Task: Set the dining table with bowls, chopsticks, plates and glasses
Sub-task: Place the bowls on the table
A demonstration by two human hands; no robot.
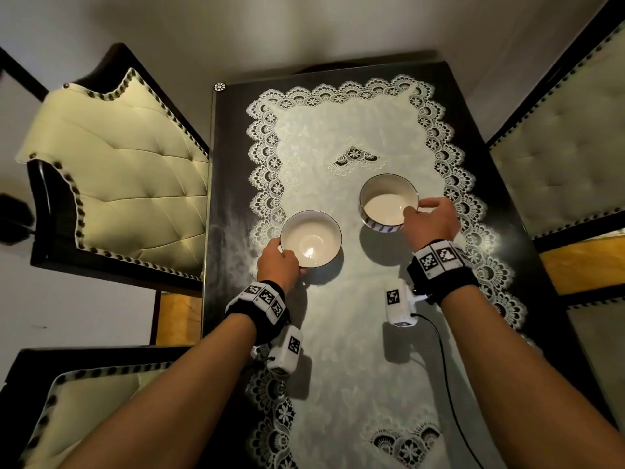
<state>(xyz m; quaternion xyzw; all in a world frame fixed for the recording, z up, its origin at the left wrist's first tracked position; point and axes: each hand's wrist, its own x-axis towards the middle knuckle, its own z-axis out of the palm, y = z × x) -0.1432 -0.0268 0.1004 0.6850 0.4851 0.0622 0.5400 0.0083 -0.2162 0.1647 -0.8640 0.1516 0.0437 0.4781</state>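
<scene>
Two white bowls are over the lace cloth on the dark dining table (223,204). The left bowl (313,236) has a thin dark rim, and my left hand (279,265) grips its near left edge. The right bowl (387,198) is deeper with a blue pattern on its outer wall. My right hand (431,221) pinches its right rim, thumb inside. This bowl tilts slightly and casts a shadow below, so it seems lifted off the cloth. Both bowls are empty. No chopsticks, plates or glasses are in view.
A white lace-edged cloth (338,147) covers most of the table. Cream upholstered chairs stand at the left (128,177), the near left (84,407) and the right (558,164). Both wrists carry tagged bands, and a black cable (446,374) runs down the cloth.
</scene>
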